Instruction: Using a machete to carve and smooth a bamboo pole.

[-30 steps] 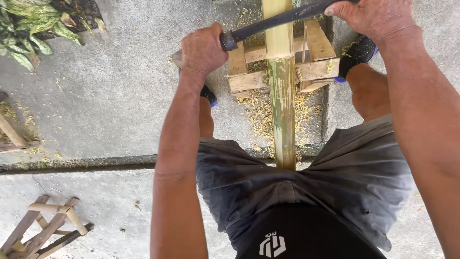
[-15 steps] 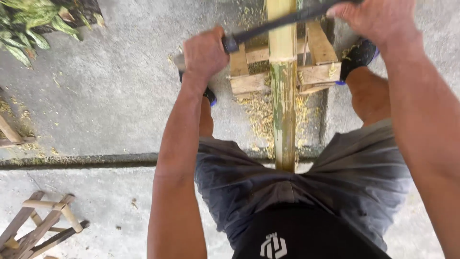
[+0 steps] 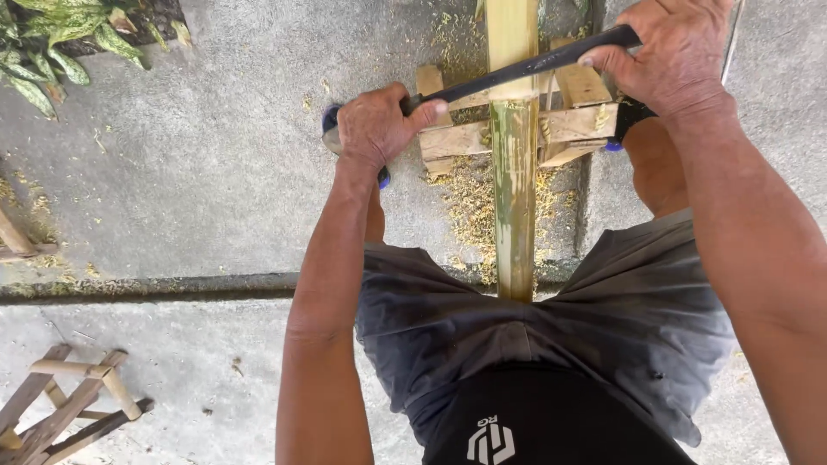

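While both fists clamp the dark blade (image 3: 525, 65), left hand (image 3: 376, 127) centre-frame, right hand (image 3: 672, 56) upper right, the bamboo pole (image 3: 514, 164) runs off the top edge.

Left hand (image 3: 376, 127): closed in a full fist, knuckles up, thumb pointing right; wrist straight. Left forearm bare, running from the near edge of the view straight away to the hand, elbow slightly bent.

Right hand (image 3: 676, 53): closed, back of hand up, fingers (image 3: 603, 58) curled over to the left; placed farther away and to the right of the left hand. Right forearm bare, entering from the near right corner, angled far and leftward to the wrist.

Both arms extended forward, hands well apart at roughly shoulder width, one bare knee visible just near of each hand.
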